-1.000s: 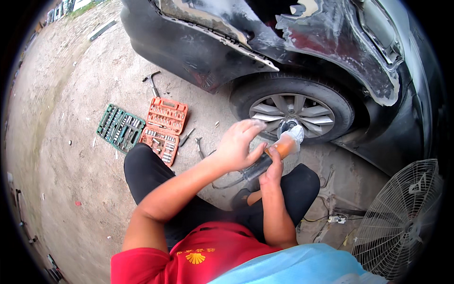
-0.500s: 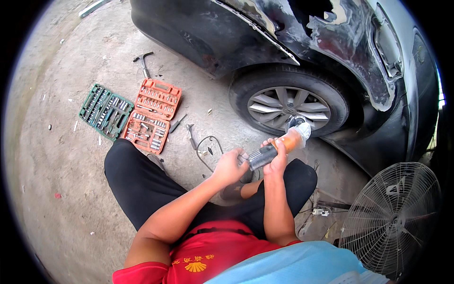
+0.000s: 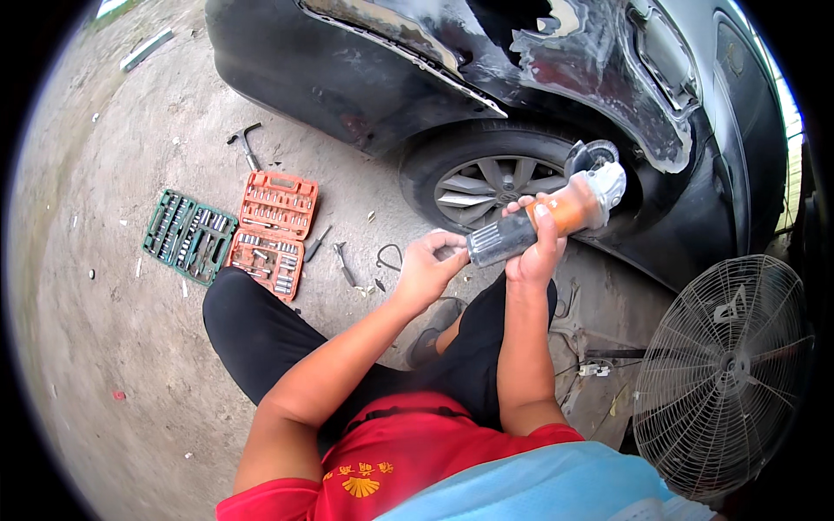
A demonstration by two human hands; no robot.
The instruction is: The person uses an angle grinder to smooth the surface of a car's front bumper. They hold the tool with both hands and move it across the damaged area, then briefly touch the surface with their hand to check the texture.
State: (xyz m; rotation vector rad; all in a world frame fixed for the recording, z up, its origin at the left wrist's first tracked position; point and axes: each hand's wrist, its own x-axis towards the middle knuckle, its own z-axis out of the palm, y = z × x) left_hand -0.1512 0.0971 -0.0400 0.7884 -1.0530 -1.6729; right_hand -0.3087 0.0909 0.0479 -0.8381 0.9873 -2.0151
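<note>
An angle grinder (image 3: 569, 207) with an orange and dark grey body lies across in front of me, its head tilted up to the right before the car wheel (image 3: 486, 187). My right hand (image 3: 536, 247) is wrapped round its body from below, the thumb along the orange part. At the grinder's rear end, my left hand (image 3: 430, 267) is closed with fingertips pinched against the tail; the exact part between them is hidden. A disc with its guard (image 3: 591, 156) shows at the head, apart from the tyre.
A black car (image 3: 347, 95) with a scraped, sanded panel stands ahead. On the concrete floor lie an orange socket set (image 3: 276, 204), a green tool case (image 3: 191, 234), a hammer (image 3: 248, 146), a ratchet (image 3: 343, 263) and a cord (image 3: 389, 257). A large fan (image 3: 730, 369) stands at right.
Both hands have raised the angle grinder toward me and to the right, its head now higher in front of the wheel. My view has also shifted.
</note>
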